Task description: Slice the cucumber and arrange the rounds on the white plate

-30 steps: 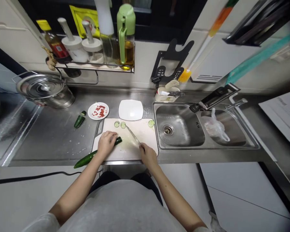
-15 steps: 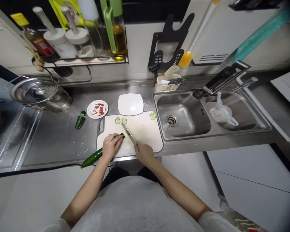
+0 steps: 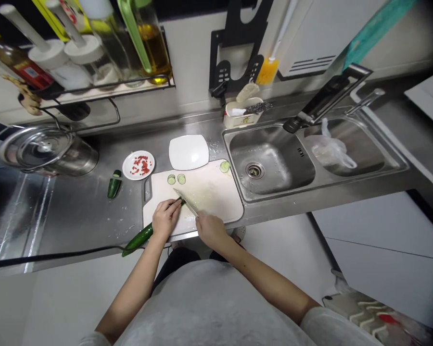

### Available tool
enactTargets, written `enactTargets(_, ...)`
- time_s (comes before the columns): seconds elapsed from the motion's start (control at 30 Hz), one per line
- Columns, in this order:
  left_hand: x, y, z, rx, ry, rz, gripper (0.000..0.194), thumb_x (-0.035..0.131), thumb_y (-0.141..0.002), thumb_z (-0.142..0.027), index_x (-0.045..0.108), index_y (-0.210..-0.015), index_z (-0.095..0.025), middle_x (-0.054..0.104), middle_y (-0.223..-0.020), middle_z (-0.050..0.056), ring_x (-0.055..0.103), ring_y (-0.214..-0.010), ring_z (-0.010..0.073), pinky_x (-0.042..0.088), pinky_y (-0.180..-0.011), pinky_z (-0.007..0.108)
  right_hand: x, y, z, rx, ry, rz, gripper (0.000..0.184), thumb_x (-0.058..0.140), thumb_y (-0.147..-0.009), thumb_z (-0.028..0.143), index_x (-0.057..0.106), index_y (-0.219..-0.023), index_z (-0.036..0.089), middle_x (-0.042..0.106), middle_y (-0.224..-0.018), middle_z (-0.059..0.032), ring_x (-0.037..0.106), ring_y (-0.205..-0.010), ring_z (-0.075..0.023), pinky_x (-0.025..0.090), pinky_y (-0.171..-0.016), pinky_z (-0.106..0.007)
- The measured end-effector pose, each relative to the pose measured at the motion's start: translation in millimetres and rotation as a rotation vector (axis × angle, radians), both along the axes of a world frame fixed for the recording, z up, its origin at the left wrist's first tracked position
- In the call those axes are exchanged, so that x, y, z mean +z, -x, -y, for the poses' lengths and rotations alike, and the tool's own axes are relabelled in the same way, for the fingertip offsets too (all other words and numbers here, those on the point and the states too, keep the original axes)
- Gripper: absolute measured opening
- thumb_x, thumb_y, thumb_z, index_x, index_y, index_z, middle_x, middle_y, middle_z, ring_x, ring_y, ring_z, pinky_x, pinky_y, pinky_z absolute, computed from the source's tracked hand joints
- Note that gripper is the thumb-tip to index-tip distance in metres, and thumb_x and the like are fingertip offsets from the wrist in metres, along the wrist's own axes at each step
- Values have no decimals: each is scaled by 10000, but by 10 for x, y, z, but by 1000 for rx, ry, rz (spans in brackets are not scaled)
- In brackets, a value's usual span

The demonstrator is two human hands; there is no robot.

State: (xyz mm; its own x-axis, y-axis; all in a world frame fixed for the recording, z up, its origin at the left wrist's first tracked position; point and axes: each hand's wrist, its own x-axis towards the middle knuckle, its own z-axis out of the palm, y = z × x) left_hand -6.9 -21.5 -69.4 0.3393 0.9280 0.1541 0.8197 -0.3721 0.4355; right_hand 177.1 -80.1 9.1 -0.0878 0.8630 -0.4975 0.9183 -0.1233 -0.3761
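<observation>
My left hand (image 3: 166, 217) is closed on a cucumber (image 3: 139, 239), whose long dark green end sticks out behind the wrist, past the board's left edge. In my right hand (image 3: 212, 230) is a kitchen knife (image 3: 186, 203), its blade slanting up and left against the cucumber's front end by my left fingertips. Both hands are over a white cutting board (image 3: 220, 197). Small stacks of cucumber slices (image 3: 181, 179) lie near the board's upper left, and more slices (image 3: 224, 166) at its upper right corner. The cucumber's middle is hidden by my left hand.
Behind the board stands a white square plate (image 3: 189, 153). To its left are a small plate (image 3: 127, 174) with chopped red bits, cucumber pieces (image 3: 114, 187) and a steel pot (image 3: 77, 156). A double sink (image 3: 274, 163) is on the right; a cable (image 3: 75, 252) runs along the front edge.
The knife blade has moved left and down onto the cucumber's end. My left hand still holds the cucumber. The whole view has shifted and turned slightly.
</observation>
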Motion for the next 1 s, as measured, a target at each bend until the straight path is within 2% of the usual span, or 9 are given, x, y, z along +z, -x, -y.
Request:
enactTargets(0.63,-11,0,9,0,-11,-9,288,480,-938,-367,709,-1079,-264,676,-1052,63,593,-991,198,473,-896,329,10,2,46,1,36,-2,317,311,-979,261,579,-1113,157,694,-912,-142,671,-895,-256,463,-728,-329)
enactTargets(1.0,-22,2,7,-8,-18,-31,279,477,-938,-352,713,-1042,-246,675,-1070,63,590,-999,200,461,-920,334,20,47,48,46,69,8,276,366,-924,154,572,-1106,136,703,-870,-153,684,-910,-264,491,-721,-331)
